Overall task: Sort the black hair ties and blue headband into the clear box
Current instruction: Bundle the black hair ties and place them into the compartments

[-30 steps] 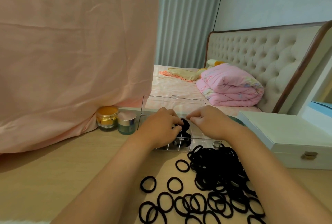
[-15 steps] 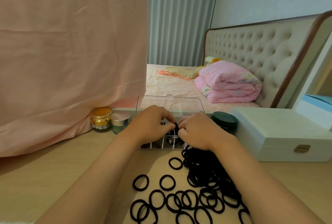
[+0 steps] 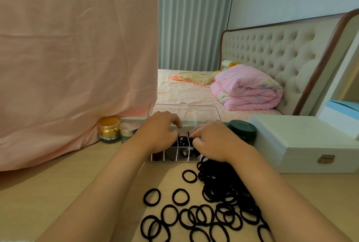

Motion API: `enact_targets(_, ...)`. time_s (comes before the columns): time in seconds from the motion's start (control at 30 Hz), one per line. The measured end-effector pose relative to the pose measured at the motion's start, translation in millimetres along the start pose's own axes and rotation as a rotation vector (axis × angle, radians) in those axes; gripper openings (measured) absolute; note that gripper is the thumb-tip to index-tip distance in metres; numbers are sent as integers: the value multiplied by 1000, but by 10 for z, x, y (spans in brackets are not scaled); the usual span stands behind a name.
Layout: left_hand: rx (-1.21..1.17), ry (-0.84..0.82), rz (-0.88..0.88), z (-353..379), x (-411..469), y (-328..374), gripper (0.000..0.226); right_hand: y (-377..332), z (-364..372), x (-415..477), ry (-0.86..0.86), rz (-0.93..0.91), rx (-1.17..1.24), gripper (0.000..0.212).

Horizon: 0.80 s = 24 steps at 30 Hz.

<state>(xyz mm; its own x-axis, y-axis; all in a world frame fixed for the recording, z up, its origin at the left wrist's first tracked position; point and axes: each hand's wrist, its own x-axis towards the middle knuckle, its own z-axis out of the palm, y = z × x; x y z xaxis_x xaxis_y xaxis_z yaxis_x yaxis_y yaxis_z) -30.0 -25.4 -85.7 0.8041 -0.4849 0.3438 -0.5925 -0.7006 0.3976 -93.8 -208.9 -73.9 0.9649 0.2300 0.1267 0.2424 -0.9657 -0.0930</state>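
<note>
**Head view: both hands packing ties into the box**

Head camera shows the left hand [image 3: 157, 132] and right hand [image 3: 210, 140] meeting over the clear box [image 3: 174, 157], fingers curled close around black ties [image 3: 183, 141] and pressing them into a middle compartment. Exactly how many each hand holds is hidden, so I cannot tell.

To do this step well, I would push the ties down flat inside one compartment, keep them clear of the dividers, and let go only once they sit below the rim — springy loops may pop back out. The open lid [image 3: 182, 109] stands behind, out of the way.

Counts: one box, with several compartments; one dense pile [image 3: 223, 181] of ties beside the right wrist, too tangled to count; roughly twenty loose ties [image 3: 180, 197] spread on the table [image 3: 58, 193]. No blue headband is visible. Behind stand two jars [image 3: 108, 128] on the left — and one dark jar [image 3: 242, 131] on the right.
</note>
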Motion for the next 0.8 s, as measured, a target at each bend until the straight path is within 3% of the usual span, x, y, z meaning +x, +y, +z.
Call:
enact_targets(0.07,35,-65,26,18,-4,-11,27,-28,53,18,-46,-5,-69,52)
enact_targets(0.17,90,-128,62,94,-12,-13,34,-25,29,35,-81,0,-45,47)
enact_targets(0.3,105,-99,81,133,-12,-30,37,26,-33,31,92,35,67,45)
enact_targets(0.47,117,-102,76,119,-12,-5,39,-47,2,6,-76,32,-12,55)
enact_targets(0.6,123,-133,74,59,-53,69,42,-45,-166,-75,99,93,115,41)
enact_targets(0.7,94,-89,94,11,-128,139,38,-102,-252,-213,167,73,204,39)
enact_targets(0.8,92,-51,114,-123,-262,240,19,-214,-317,-402,126,39,238,36)
